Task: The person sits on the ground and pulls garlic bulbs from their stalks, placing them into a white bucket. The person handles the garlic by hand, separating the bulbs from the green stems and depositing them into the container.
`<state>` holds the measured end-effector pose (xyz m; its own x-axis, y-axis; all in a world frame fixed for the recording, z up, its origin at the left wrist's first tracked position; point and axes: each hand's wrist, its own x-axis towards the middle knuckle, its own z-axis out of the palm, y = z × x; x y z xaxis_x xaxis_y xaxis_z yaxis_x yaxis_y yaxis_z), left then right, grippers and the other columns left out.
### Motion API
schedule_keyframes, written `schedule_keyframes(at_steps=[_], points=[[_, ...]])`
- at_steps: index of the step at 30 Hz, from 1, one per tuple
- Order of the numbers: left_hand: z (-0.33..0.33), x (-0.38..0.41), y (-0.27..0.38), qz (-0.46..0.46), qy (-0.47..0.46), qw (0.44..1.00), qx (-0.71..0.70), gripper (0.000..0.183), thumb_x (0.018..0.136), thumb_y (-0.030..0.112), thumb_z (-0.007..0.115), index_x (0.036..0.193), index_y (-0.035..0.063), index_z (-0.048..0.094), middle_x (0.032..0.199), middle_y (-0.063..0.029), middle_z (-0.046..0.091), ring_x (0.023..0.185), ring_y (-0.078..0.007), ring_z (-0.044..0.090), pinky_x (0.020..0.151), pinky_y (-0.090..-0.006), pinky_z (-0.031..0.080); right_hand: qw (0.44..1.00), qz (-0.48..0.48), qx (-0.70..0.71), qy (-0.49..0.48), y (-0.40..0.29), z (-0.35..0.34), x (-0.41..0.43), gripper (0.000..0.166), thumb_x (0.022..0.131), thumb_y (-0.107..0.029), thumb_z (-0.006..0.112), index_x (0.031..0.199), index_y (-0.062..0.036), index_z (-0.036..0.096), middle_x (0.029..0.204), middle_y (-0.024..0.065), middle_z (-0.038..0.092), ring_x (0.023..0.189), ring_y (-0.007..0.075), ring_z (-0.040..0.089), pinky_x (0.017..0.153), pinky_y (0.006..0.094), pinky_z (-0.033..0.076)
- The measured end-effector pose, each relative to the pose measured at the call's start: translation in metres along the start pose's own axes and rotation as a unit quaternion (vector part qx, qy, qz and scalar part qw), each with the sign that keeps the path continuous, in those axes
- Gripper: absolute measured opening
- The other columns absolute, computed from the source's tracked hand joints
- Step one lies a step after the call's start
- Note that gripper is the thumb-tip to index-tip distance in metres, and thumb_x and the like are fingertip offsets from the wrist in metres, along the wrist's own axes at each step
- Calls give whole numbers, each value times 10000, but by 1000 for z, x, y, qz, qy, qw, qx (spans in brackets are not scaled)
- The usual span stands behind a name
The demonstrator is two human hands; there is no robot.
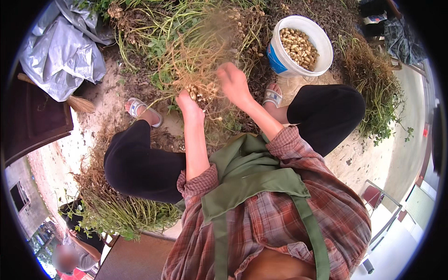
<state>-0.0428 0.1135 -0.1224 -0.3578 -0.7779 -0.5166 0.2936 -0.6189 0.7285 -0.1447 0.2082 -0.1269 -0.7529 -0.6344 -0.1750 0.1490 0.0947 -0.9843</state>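
Peanut plants with thin brown roots and pods lie before me, between my feet. My left hand is closed around the base of a bunch, with pale peanut pods showing just above its fingers. To the right, my right hand is slightly blurred beside the same roots; its fingers are curled, and whether they hold anything cannot be made out. A white plastic bucket with a blue patch stands beyond my right foot, partly filled with picked peanuts.
Piles of peanut plants lie at the right and lower left. A silver tarp and a straw broom are at the upper left. Another person is at the lower left; a metal-framed chair stands lower right.
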Motion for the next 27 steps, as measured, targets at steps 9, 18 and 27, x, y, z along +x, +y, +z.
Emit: schedule_keyframes(at_steps=[9,18,27], points=[[22,-1,-14,42,36,998,5,268,860,61,463,1062,-54,594,957,-127,648,820,-228,649,731,-380,534,994,-62,-81,32,10,-23,18,218,936,-165,522,1003,22,612,792,70,622,735,144,573,668,322,464],[30,8,-26,15,1,998,68,210,971,196,519,856,22,532,739,-14,464,636,-120,430,568,-307,333,980,124,136,79,-17,-33,22,145,962,-118,522,978,-5,612,678,-20,518,590,85,486,542,245,388],[44,-12,6,-87,18,994,56,248,857,41,491,1066,-86,529,884,-138,615,728,-230,656,632,-383,560,963,49,83,250,-11,-85,53,130,924,-87,494,938,-20,604,711,43,567,542,91,464,480,252,376]])
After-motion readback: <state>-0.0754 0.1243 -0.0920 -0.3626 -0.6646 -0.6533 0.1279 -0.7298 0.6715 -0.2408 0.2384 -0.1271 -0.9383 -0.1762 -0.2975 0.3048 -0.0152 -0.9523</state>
